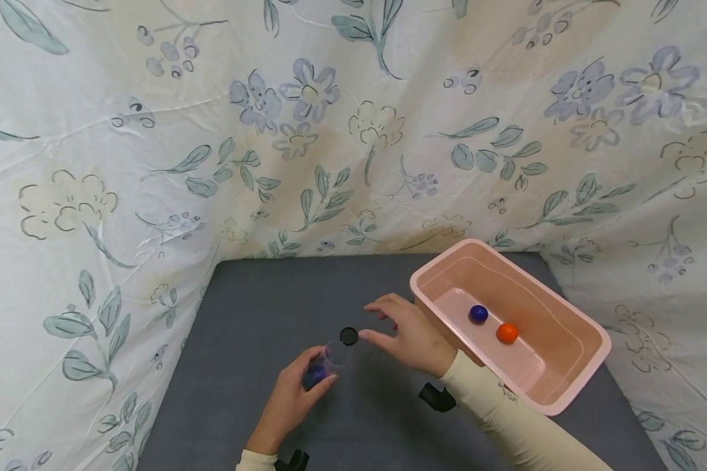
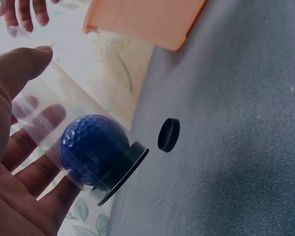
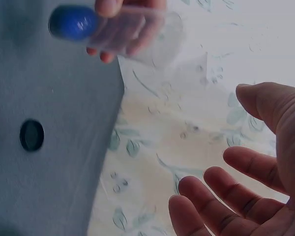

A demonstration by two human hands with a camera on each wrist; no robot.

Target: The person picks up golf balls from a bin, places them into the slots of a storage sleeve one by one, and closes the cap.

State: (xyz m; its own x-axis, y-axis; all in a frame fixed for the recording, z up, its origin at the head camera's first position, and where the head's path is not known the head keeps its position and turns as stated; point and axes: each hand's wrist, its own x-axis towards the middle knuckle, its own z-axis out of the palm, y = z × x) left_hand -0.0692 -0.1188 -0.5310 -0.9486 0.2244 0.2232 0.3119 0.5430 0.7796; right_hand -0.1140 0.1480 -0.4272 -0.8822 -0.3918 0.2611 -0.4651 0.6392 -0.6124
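Note:
My left hand grips a clear plastic tube, thumb on one side and fingers round the other. At the tube's lower end lies a blue golf ball, against a black end cap. The tube's upper end has no cap on it. A loose black cap lies on the dark table, between the two hands in the head view. To the right, my right hand holds nothing; its thumb and fingers are spread apart in the right wrist view.
A pink plastic bin stands at the right of the table, just behind my right forearm. Inside it are a blue ball and an orange ball. Floral cloth hangs behind the table and along both sides.

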